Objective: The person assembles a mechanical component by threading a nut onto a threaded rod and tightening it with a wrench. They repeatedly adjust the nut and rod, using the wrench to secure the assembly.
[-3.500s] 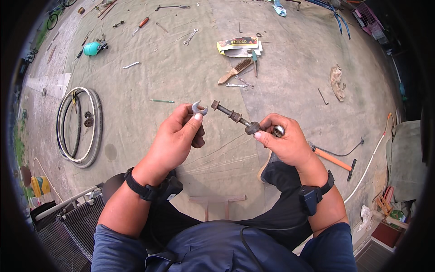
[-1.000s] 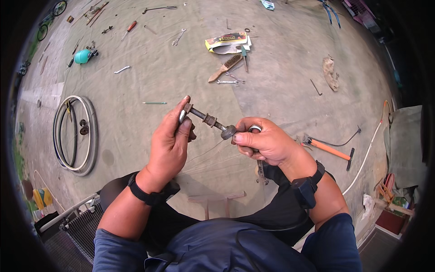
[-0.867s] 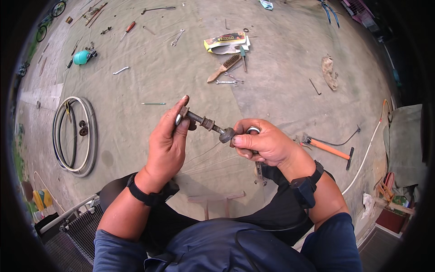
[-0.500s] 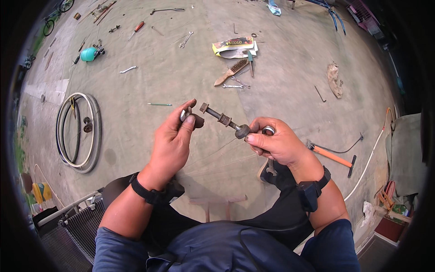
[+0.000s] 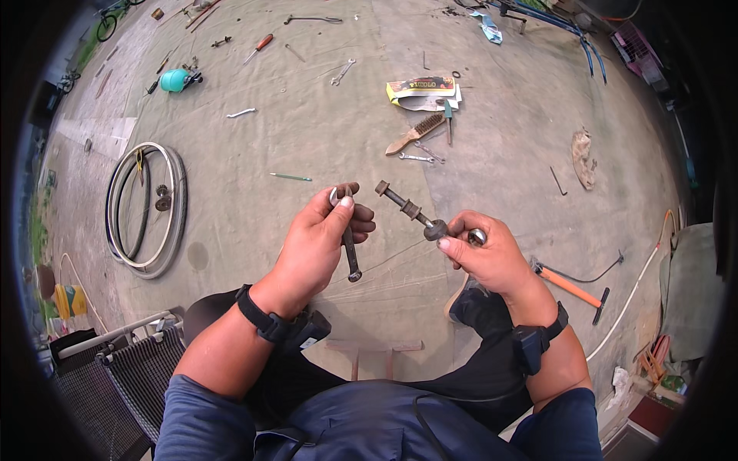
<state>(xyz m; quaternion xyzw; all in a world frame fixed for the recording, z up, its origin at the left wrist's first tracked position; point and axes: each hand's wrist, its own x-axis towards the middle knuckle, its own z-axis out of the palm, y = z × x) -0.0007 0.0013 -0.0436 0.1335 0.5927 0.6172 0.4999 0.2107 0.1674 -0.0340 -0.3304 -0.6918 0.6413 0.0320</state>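
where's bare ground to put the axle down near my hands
Bare ground lies between the wheel rim and the left hand, below the green stick. Crowded beyond the axle, around the wire brush; a hammer lies right.

The axle's [image 5: 407,207] near end is hidden inside the right hand [image 5: 488,257], perhaps threaded.
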